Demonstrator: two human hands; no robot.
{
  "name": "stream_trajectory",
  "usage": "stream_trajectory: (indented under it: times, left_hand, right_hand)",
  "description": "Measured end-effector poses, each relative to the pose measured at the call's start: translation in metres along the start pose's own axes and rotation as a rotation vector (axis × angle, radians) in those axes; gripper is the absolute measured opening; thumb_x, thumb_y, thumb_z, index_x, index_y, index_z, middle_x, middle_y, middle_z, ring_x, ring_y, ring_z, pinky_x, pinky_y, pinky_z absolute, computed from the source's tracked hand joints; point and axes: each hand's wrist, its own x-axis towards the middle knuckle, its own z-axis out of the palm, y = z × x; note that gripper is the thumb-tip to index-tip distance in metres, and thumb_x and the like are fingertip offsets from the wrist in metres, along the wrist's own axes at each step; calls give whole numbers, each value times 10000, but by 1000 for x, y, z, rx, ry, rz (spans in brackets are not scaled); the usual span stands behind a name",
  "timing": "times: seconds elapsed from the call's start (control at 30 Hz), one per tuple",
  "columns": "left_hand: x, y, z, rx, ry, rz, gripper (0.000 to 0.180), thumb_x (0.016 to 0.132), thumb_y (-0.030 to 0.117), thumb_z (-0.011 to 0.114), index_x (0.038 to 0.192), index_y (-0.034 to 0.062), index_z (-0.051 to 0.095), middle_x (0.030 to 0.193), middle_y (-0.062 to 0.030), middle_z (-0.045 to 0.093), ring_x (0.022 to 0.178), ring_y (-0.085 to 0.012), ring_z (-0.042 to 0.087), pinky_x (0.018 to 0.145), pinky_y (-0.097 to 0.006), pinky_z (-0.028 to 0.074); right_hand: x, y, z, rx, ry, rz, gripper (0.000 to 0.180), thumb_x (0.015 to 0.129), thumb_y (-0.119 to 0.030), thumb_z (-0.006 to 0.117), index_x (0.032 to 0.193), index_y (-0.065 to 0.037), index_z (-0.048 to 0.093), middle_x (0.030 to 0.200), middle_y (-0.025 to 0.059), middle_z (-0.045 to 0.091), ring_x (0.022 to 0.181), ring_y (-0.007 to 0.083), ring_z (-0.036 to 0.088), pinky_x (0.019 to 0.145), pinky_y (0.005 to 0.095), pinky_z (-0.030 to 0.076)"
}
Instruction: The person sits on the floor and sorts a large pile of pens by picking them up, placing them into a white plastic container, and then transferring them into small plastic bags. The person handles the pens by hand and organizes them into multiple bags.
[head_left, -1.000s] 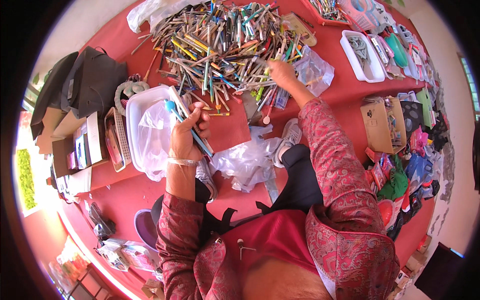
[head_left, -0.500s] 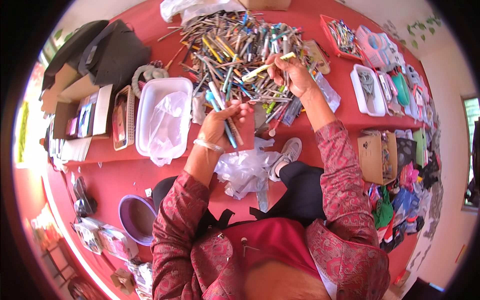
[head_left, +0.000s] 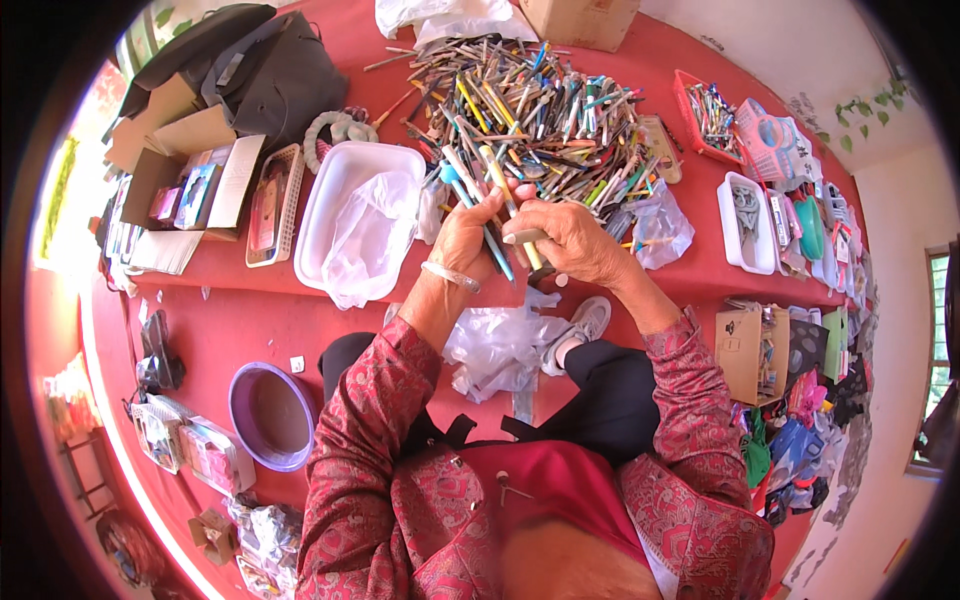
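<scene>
The red table (head_left: 250,300) carries a big pile of pens (head_left: 540,110), with a white tray (head_left: 345,215) to its left. The left hand (head_left: 465,240) is closed around a bundle of pens (head_left: 480,205). The right hand (head_left: 570,240) pinches one yellow pen (head_left: 505,205) against it. Better to keep the tips level and the grip firm, I think.

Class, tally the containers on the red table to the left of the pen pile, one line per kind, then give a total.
White plastic tub: 1
Open cardboard box: 1
White mesh basket: 1
Total: 3
</scene>
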Motion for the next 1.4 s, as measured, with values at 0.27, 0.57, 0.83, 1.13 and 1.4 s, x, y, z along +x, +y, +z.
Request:
stream_trajectory:
  times: [0.27, 0.57, 0.83, 1.13, 1.4]
  left_hand:
    - [2, 6, -11, 57, 25, -21, 175, 886, 213, 441, 922, 43, 462, 684, -23, 474, 569, -127, 471, 484, -248, 416]
    - [5, 10, -18, 276, 109, -182, 106, 836, 129, 502, 822, 26, 523, 554, 24, 420, 432, -80, 376, 382, -201, 297]
    - [-15, 18, 8, 1027, 15, -275, 194, 816, 169, 532, 815, -23, 558, 657, -60, 552, 559, -135, 524, 497, -219, 411]
    - [-6, 25, 5, 683, 110, -37, 185, 821, 199, 550, 839, 18, 515, 556, -3, 413, 462, -99, 373, 429, -214, 307]
    - [-3, 36, 2, 491, 261, -50, 177, 863, 150, 457, 877, -24, 488, 810, -159, 598, 745, -246, 603, 540, -250, 483]
  right_hand:
    - [-3, -5, -32, 909, 200, 399, 328, 869, -312, 459, 1022, -28, 514, 616, -17, 453, 428, -3, 339, 367, 134, 266]
    - [-10, 11, -28, 352, 25, 222, 193, 820, -182, 479, 907, -30, 561, 653, 50, 547, 552, 150, 522, 516, 284, 418]
    - [6, -12, -26, -364, -289, 274, 265, 659, -263, 614, 702, -11, 544, 615, 137, 560, 619, 305, 560, 575, 381, 428]
    - [16, 52, -53, 859, 428, 456, 303, 815, -324, 545, 898, -36, 585, 752, 31, 597, 545, 72, 538, 451, 176, 428]
    - [7, 97, -10, 611, 306, 697, 255, 818, -275, 519, 856, -33, 591, 701, 20, 568, 582, 83, 530, 463, 190, 402]
